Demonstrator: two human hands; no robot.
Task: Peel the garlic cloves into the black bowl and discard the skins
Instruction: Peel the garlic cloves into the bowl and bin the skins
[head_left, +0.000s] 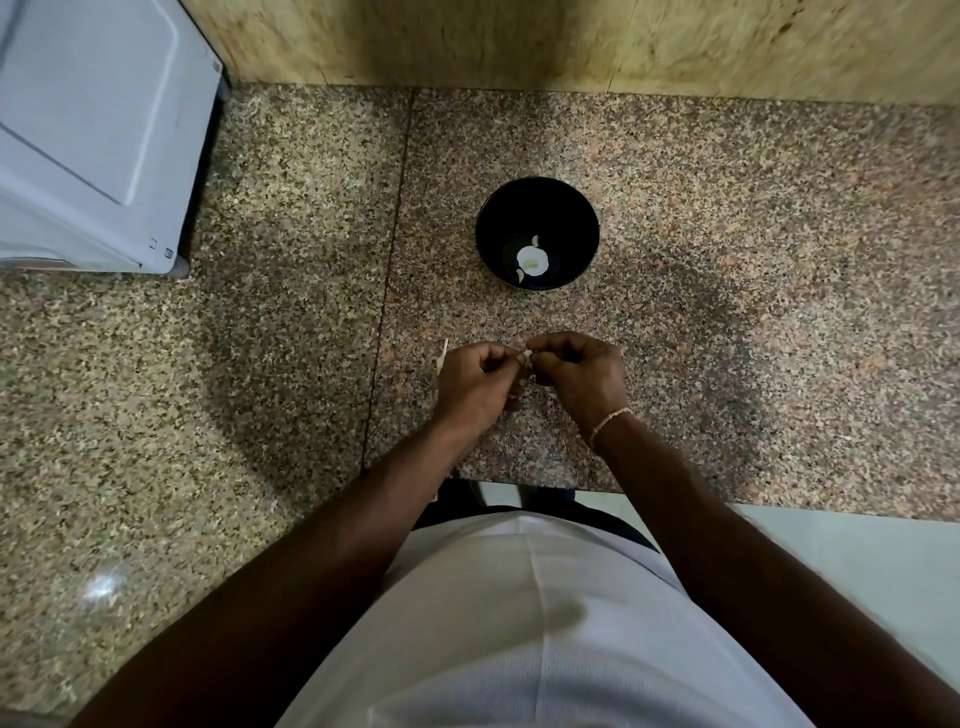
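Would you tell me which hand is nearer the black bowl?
The right hand, just. It sits almost straight below the black bowl, towards the person; the left hand is below and further left. Both touch a garlic clove.

Bare forearms, white shirt, one thin wristband

The person wears a white shirt with a fine ribbed weave, hanging loose over the belly with soft vertical folds; below the hands its hem ends over a dark waistband. Both arms are bare from the frame edge to the fingers, with no sleeves in view. Just behind the right hand a thin, pale braided band circles the wrist. The left hand and its wrist carry nothing.
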